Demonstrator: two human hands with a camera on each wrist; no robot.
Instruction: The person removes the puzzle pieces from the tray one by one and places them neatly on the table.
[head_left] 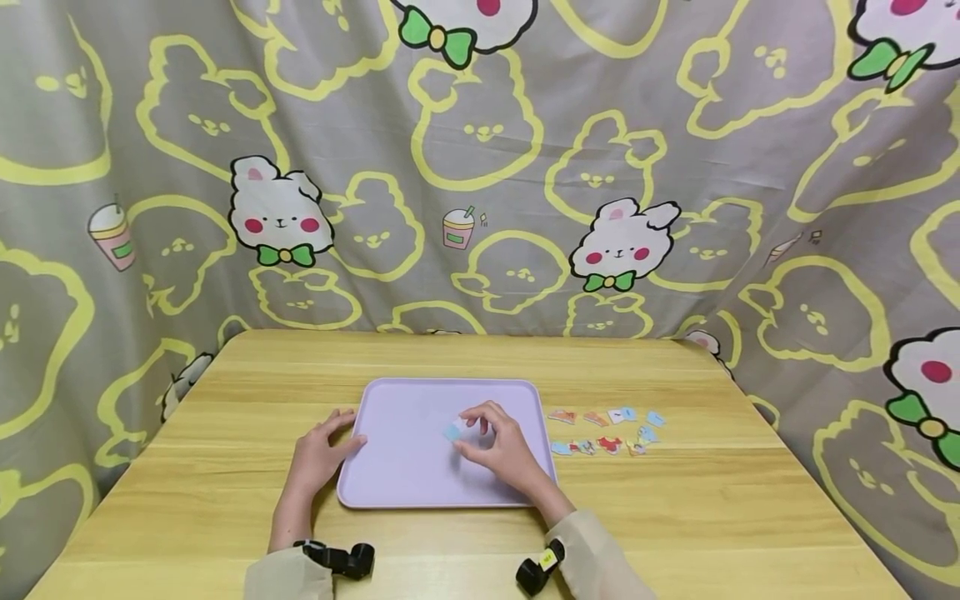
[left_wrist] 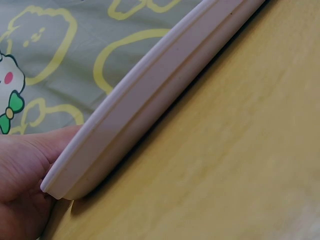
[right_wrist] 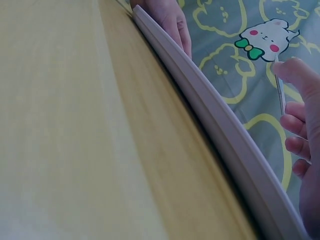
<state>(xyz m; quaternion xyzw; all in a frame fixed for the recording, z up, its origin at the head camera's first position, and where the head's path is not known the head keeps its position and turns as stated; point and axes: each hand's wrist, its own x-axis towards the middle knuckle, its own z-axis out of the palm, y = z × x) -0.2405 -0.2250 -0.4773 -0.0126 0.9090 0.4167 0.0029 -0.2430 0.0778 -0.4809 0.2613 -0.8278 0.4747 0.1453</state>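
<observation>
A lilac tray [head_left: 405, 467] lies on the wooden table. At its left edge my left hand [head_left: 318, 454] holds the rim, thumb over the top and fingers along the outside. The tray's side wall [left_wrist: 135, 100] fills much of the left wrist view. Above the tray's right half, my right hand [head_left: 498, 446] pinches a small light-blue and white puzzle piece [head_left: 453, 431] between thumb and fingers. That puzzle piece [right_wrist: 280, 90] appears edge-on in the right wrist view, thin and flat, its printed side hidden there.
To the right of the tray, several loose cut-out puzzle pieces [head_left: 609, 444] lie in two rough rows, coloured red, orange, blue and white. A grey curtain [head_left: 495, 200] with cartoon prints hangs around the back and sides of the wooden table [head_left: 675, 517].
</observation>
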